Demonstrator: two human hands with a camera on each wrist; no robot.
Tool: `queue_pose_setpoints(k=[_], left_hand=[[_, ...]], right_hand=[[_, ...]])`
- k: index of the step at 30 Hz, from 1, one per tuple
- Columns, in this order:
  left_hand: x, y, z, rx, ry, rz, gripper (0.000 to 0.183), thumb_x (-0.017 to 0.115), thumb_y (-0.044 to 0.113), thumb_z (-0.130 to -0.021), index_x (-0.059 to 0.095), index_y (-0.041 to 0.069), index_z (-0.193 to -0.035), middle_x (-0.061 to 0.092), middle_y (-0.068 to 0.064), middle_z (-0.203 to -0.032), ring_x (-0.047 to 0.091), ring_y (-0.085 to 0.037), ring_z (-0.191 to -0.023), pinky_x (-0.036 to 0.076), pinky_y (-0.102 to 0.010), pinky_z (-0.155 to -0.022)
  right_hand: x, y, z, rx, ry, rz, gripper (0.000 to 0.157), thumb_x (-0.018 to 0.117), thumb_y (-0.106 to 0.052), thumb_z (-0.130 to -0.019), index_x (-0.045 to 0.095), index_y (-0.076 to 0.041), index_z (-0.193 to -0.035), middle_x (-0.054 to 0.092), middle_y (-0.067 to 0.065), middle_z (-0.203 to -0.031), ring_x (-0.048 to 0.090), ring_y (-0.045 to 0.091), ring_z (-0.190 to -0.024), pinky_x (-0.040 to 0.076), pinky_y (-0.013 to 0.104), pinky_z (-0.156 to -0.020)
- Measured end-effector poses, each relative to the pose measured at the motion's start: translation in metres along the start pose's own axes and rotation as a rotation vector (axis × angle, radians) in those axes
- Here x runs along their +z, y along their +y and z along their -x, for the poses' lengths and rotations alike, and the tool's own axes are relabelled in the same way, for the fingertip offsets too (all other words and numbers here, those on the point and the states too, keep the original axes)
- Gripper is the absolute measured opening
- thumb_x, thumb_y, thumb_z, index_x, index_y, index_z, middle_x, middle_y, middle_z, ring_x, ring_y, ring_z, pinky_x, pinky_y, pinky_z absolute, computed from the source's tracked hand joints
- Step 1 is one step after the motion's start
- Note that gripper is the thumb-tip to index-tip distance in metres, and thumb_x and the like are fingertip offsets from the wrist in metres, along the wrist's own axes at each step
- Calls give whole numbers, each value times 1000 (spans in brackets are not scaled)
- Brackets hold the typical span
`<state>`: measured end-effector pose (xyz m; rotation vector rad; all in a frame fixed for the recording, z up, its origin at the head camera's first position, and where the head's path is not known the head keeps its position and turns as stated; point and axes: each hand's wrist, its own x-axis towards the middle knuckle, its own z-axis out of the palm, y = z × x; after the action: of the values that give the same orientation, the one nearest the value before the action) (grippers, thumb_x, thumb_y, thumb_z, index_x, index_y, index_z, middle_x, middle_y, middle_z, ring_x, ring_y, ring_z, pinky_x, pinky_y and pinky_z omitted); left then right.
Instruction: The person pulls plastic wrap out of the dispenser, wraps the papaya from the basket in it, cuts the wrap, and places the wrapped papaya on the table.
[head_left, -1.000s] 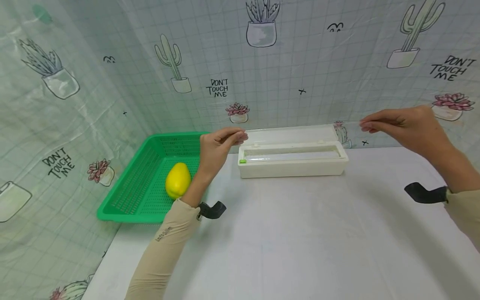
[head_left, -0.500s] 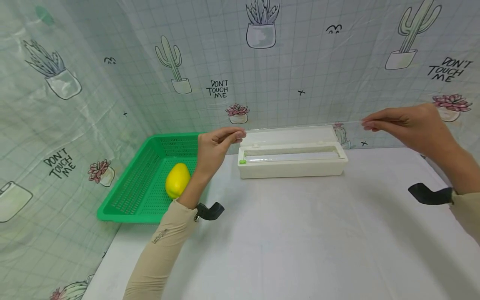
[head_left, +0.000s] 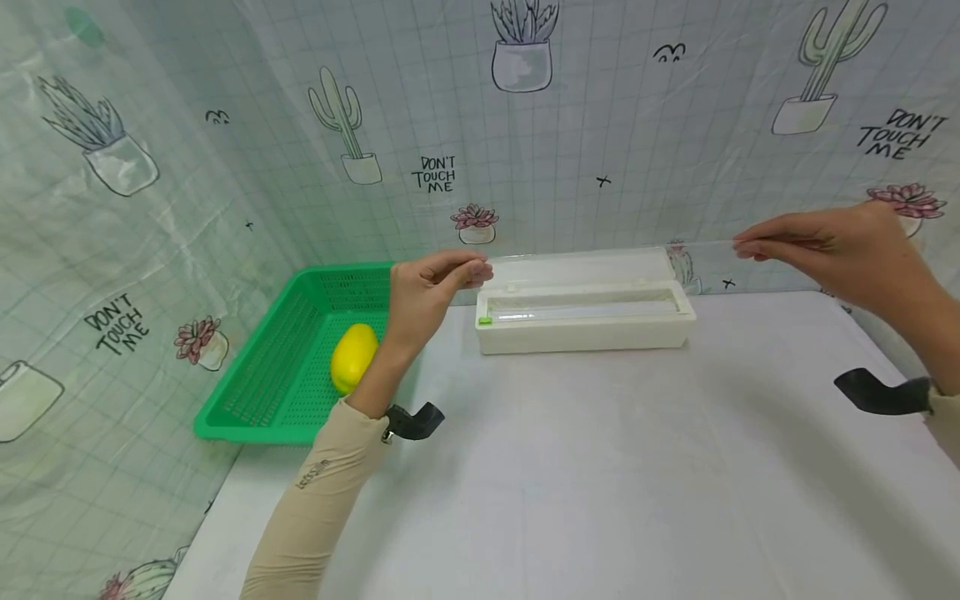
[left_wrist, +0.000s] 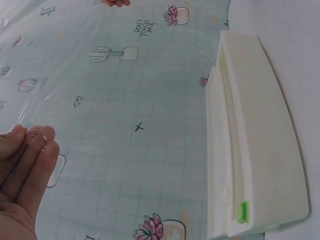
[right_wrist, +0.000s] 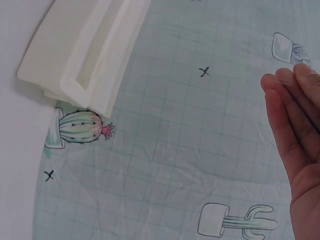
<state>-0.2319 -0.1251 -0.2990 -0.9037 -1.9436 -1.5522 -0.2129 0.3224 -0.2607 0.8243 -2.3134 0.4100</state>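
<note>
A thin sheet of clear cling film (left_wrist: 36,137) stretches between my two raised hands; its top edge shows only faintly in the head view. My left hand (head_left: 425,296) pinches one end between thumb and fingers, where the left wrist view shows the film wrinkled over the fingertips. The other end is pinched by my right hand (head_left: 847,254), up at the right. Below and between the hands, a white cling film dispenser box (head_left: 585,337) stands on the table with its lid (head_left: 592,268) raised. A small green cutter slide (head_left: 485,320) sits at its left end.
At the left, a green plastic basket (head_left: 258,434) holds a yellow fruit (head_left: 353,358), partly behind my left forearm. The white table (head_left: 600,483) extends in front. A cactus-printed sheet (head_left: 600,125) hangs behind and along the left side.
My right hand has shifted slightly to the right, and my left hand a little to the left. Both keep their pinch on the film. The box and basket stay put.
</note>
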Motion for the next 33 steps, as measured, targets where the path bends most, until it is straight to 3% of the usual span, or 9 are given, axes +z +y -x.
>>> queue_pose_setpoints(k=[6, 10, 13, 19, 22, 23, 27, 29, 33], left_hand=[[-3, 5, 0, -1, -13, -6, 13, 72, -3, -91, 75, -10, -101, 76, -20, -92, 77, -22, -83, 62, -33, -74], [-4, 9, 1, 11, -17, -12, 12, 72, -3, -91, 76, -10, -100, 77, -20, -91, 77, -21, -82, 62, -33, -73], [-6, 11, 0, 15, -25, -4, 12, 72, -3, -91, 76, -9, -101, 76, -20, -91, 77, -21, -81, 62, -33, -73], [-9, 13, 0, -9, -35, 11, 13, 72, -4, -91, 76, -10, -102, 76, -21, -91, 77, -20, -82, 62, -34, -75], [-10, 15, 0, -15, -35, 6, 13, 72, -3, -91, 76, -9, -102, 76, -20, -92, 77, -18, -82, 62, -34, -75], [-11, 15, 0, -14, -37, 8, 14, 73, -2, -91, 76, -9, -103, 76, -20, -92, 77, -18, -82, 62, -34, -75], [-12, 17, 1, -17, -29, 24, 13, 72, -4, -91, 76, -9, -102, 76, -20, -92, 77, -18, -82, 62, -35, -76], [-11, 19, 1, -11, -28, 34, 13, 72, -4, -91, 76, -9, -103, 76, -20, -92, 77, -18, -82, 62, -35, -75], [-10, 20, 0, 8, -32, 45, 14, 72, -5, -91, 75, -9, -104, 76, -21, -92, 77, -19, -82, 62, -36, -75]], right_hand=[[-6, -4, 2, -47, -1, -4, 32, 81, 9, -76, 81, -9, -102, 51, -48, -103, 45, -23, -67, 24, 13, -45], [-8, -6, 1, -80, -2, 29, 34, 82, 11, -73, 81, -8, -102, 75, -16, -97, 44, -17, -62, 26, 11, -47], [-10, -9, -1, -96, -2, 49, 36, 82, 13, -71, 80, -6, -102, 78, 11, -91, 44, -21, -67, 30, 10, -49], [-13, -11, -3, -113, 7, 52, 29, 80, 9, -78, 80, -4, -103, 78, 9, -94, 40, -32, -83, 34, 9, -52], [-14, -11, -3, -117, 22, 46, 13, 74, -9, -92, 81, -6, -103, 73, -13, -103, 41, -33, -85, 31, 10, -50], [-14, -11, -3, -119, 25, 45, 16, 71, -17, -95, 81, -6, -102, 73, -13, -103, 41, -32, -84, 29, 10, -48], [-15, -12, -5, -136, 29, 70, 58, 48, -53, -101, 81, -5, -102, 78, -2, -99, 38, -35, -86, 21, 12, -44], [-16, -13, -6, -127, 32, 99, 67, 41, -59, -100, 80, -4, -102, 78, 13, -91, 33, -37, -86, 18, 13, -45], [-19, -13, -5, -111, 46, 129, 74, 36, -65, -97, 81, -5, -103, 78, 12, -89, 28, -40, -91, 19, 12, -45]])
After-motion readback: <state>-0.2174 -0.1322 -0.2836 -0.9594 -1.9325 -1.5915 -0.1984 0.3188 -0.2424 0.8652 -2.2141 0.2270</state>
